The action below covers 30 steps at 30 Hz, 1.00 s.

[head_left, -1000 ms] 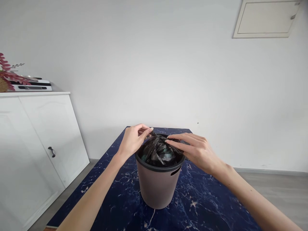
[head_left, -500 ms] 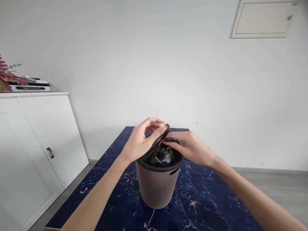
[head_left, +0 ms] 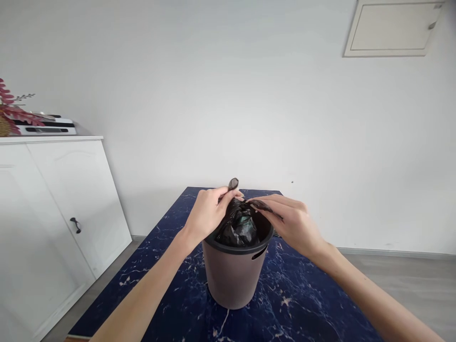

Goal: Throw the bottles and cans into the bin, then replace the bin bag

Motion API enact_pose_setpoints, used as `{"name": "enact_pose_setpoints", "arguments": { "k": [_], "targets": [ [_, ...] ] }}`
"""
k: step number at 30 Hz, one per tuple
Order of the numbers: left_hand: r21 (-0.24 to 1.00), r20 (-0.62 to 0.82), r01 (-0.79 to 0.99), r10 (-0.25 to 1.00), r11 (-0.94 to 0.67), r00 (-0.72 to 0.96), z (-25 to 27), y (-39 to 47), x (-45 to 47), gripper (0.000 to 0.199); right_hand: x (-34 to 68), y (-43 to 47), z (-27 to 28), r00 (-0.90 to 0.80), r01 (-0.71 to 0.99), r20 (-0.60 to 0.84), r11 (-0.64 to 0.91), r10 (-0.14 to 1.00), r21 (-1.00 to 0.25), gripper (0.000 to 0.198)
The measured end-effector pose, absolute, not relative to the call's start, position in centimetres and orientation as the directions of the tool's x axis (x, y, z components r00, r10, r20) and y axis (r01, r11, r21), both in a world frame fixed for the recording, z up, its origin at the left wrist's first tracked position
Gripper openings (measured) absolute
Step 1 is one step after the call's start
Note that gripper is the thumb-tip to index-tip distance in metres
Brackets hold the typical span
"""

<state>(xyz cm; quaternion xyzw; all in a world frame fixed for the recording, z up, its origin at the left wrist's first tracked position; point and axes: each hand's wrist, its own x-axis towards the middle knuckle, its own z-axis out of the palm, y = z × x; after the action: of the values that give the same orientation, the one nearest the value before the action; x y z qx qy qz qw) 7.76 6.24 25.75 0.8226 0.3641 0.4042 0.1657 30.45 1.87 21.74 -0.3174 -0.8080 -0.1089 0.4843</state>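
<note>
Our left hand [head_left: 208, 211] clamps one end of the black bag [head_left: 239, 231] between thumb and fingers, a loop [head_left: 233, 183] poking up above; our right hand [head_left: 290, 219] pinches another strip [head_left: 261, 205], fingers together. The bag bulges inside the bin [head_left: 233, 280], within its dark rim [head_left: 235, 250]. Blue tabletop [head_left: 306, 294] spreads on both sides, far edge near the wall [head_left: 213, 95]; open air lies above our hands.

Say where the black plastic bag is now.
In the head view, the black plastic bag sits mostly inside the bin, lower middle, on the blue table, its loose ends held by the left hand and right hand.
</note>
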Motion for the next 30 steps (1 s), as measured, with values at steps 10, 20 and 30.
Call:
{"name": "enact_pose_setpoints", "arguments": {
  "k": [10,20,30],
  "targets": [
    [0.285,0.544,0.754,0.747,-0.592,0.381,24.6,8.5,6.6,0.045,33.4,0.3,19.2,-0.517,0.653,0.795,0.747,0.317,0.127,0.037],
    [0.586,0.502,0.491,0.764,-0.645,0.406,25.8,6.9,5.9,0.045,32.1,1.6,23.1,-0.312,0.546,0.555,0.623,0.772,-0.560,0.033],
    [0.614,0.531,0.477,0.776,-0.629,0.339,25.6,6.6,6.0,0.048,29.1,6.4,25.9,-0.483,0.559,0.322,0.570,0.814,-0.603,0.027]
  ]
}}
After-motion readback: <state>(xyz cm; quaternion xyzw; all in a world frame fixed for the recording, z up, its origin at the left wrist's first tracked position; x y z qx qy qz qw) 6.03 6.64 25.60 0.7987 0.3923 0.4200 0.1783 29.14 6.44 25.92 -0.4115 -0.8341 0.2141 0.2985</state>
